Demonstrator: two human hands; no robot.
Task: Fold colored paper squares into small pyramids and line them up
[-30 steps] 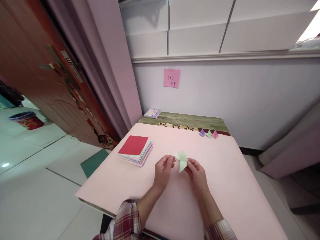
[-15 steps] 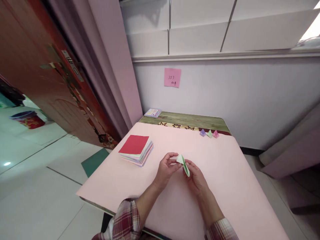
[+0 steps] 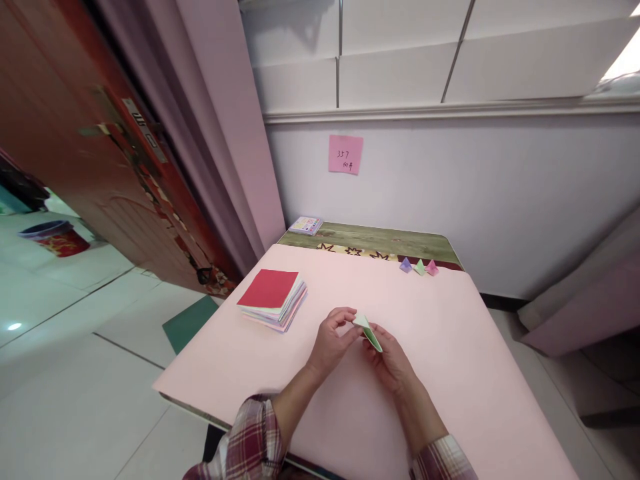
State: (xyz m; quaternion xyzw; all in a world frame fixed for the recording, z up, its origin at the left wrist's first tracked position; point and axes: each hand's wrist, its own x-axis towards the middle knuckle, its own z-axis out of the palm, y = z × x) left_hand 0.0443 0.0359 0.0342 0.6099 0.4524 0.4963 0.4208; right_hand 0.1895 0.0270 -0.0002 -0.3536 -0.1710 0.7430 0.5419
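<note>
Room bkgd: pale wall [image 3: 440, 173] at rear, w/ red-brown door [image 3: 45, 120] and mauve curtain [image 3: 220, 100] on L side. Noted desk [image 3: 380, 235], w/ bare grained strip along far edge and pink cover [image 3: 480, 373] over remainder. Found stack of paper squares [image 3: 280, 320] on L half of cover, w/ red sheet [image 3: 269, 289] on top. Observed left hand [image 3: 333, 343] and right hand [image 3: 393, 360] close together over mid-desk, clamped on same item; can't tell whether touching each other. Logged pink note [image 3: 345, 155] on wall, handwritten "357", plus small booklet pack [image 3: 307, 225] at far L corner of desk.

Located green folded paper [image 3: 364, 323] between hands, approx. centre, tilted; pinched by L thumb + fingers at upper L end, supported by R fingers along R side. Can't confirm clearance from cover. Judged step in hand: finger-shaping or creasing of folded layers, prob. mid-process. Judged req't for next move: steady R support, light L pressure, edges kept aligned to avoid buckling.

Recorded last, as smallest: violet piece [image 3: 405, 266], green piece [image 3: 419, 268] and pink piece [image 3: 432, 267], all folded, in row near far R corner.
</note>
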